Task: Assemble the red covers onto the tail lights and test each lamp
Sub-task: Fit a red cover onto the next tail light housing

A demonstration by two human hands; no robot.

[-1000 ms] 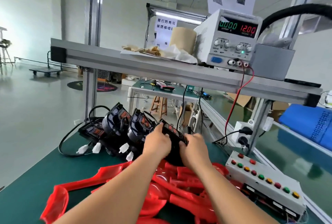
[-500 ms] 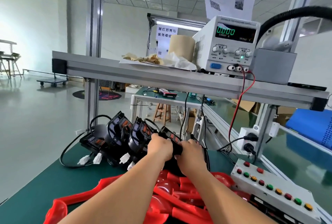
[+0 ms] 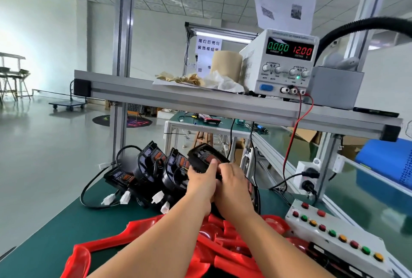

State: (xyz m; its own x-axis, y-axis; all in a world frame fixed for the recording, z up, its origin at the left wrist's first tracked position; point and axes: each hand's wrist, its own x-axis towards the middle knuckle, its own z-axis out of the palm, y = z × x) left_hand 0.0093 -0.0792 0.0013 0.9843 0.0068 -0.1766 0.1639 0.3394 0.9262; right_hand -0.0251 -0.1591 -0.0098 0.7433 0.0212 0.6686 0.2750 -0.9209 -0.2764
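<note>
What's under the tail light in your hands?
Red covers piled on the green mat. The left hand, right hand and forearms hide the middle, so contact with the tail light is unseen.

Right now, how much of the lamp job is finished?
Nothing looks finished yet: no lamp in view wears a cover, and the red covers lie loose in a pile. In hand: the left hand and right hand grip one black tail light. Left to do: the other tail lights in the row, plus testing; the power supply reads zero current.
</note>
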